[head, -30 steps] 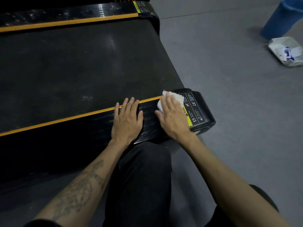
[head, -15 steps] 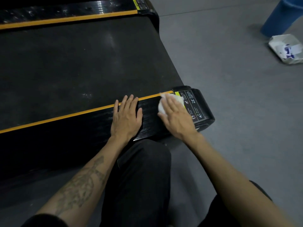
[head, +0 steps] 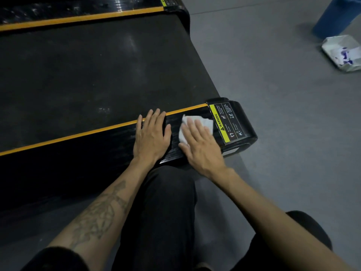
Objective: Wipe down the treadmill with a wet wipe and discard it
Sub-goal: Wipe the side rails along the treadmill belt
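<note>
Dim, soft-edged (wide-angle bowing)

Gym or exercise room: a black treadmill (head: 88,75) with yellow-striped side rails and a warning label (head: 226,124) stands on grey matte flooring (head: 283,133) under dim indoor lighting.

One legible marking noted. A black and yellow warning label (head: 227,124) sits on the rear end cap (head: 241,122) of the treadmill's near side rail; its yellow strip reads "WARNING" beside a triangle symbol. The small white text and pictograms on its black field are too fine to read. A second label (head: 168,0) on the far end cap is illegible. Blue print on the white pack (head: 342,52) on the floor cannot be read.
</note>
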### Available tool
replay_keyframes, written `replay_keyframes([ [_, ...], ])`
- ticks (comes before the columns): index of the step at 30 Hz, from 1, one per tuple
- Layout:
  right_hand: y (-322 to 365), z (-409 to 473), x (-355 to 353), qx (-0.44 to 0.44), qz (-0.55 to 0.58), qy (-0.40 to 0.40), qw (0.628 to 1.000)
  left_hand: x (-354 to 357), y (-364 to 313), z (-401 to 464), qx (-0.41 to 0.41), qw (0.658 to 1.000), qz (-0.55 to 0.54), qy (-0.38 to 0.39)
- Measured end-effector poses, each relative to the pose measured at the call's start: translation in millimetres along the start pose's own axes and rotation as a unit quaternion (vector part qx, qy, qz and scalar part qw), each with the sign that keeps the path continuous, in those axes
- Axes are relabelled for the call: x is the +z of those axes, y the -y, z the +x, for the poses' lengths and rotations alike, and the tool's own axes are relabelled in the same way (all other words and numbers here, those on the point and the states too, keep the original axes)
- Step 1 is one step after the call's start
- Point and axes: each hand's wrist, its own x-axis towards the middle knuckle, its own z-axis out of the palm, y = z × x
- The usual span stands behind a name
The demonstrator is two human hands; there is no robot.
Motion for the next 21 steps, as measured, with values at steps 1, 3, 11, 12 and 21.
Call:
replay_keyframes([
  [1, -5, 2, -2, -0.032, -0.002, 0.019, 0.999, 0, 0, 0, 0.001, 1.000, 0.000, 0.001],
  [3, -27, 9, -9, -0.041, -0.001, 0.024, 0.999, 0, 0, 0, 0.004, 1.000, 0.000, 0.003],
  [11, -1, -9, 6, -0.004, 0.011, -0.020, 1.000, 1, 1, -1, 0.013, 1.000, 0.009, 0.009],
  [12, -11, -8, 3, -0.031, 0.006, -0.009, 0.999, 1, 2, -1, 0.017, 1.000, 0.011, 0.010],
  [21, -2, -25, 20, -0.035, 0.012, -0.073, 0.997, -2, 2, -5, 0.091, 0.995, 0.005, 0.030],
])
